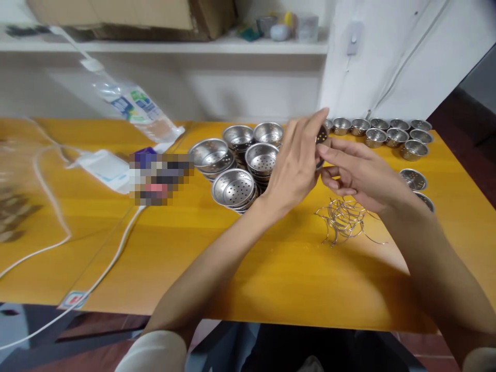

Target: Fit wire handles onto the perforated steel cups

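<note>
Between my two hands, above the table, a perforated metal cup (322, 135) is held on its side, mostly hidden by fingers. My left hand (297, 155) is wrapped round its left side, back of the hand toward the camera. On its right, my right hand (351, 168) grips the rim with thumb and fingers. Stacks of perforated metal cups (233, 188) stand left of my left hand. A tangle of thin curved wires (344, 219) lies below my right hand. Rows of single cups (375, 137) sit at the back right.
The yellow table (294, 279) also bears two cups (414, 180) beyond my right forearm. On the left are a white power strip (104, 169), cables and a clear plastic bag (139, 111). Behind runs a white shelf (163, 47) with a cardboard box (116, 13).
</note>
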`<action>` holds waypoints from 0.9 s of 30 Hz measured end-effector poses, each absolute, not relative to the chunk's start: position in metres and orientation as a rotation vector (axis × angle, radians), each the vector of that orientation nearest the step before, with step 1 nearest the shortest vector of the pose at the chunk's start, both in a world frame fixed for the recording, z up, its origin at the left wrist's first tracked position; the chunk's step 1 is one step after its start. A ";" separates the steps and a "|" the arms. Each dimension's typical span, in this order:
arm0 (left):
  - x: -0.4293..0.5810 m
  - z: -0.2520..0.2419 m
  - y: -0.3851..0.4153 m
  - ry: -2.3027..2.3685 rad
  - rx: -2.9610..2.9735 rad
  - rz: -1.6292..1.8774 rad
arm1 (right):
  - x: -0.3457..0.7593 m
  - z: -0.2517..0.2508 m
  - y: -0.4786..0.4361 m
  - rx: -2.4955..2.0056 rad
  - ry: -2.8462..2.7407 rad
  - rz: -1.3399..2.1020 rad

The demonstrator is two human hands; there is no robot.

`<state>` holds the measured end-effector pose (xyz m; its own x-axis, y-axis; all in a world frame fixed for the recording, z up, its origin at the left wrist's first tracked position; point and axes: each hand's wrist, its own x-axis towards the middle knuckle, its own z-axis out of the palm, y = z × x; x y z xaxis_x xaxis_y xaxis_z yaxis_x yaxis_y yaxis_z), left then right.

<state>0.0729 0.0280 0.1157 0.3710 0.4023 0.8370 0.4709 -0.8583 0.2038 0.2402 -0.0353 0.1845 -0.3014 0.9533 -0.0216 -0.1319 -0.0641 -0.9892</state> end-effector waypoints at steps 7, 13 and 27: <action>0.071 0.119 0.025 -0.844 -2.621 -1.573 | 0.241 0.180 -0.033 -0.913 -1.317 1.396; 0.063 0.123 0.020 -0.708 -2.539 -1.594 | 0.236 0.173 -0.028 -0.814 -1.256 1.461; -0.011 0.209 0.069 -1.555 -2.244 -1.246 | 0.259 0.185 -0.019 -0.755 -1.452 1.168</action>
<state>-0.0110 0.0689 0.2093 0.1223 0.7130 0.6904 0.8293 -0.4556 0.3236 0.2592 -0.0189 0.1852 -0.2248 0.9122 0.3426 -0.1388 0.3181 -0.9379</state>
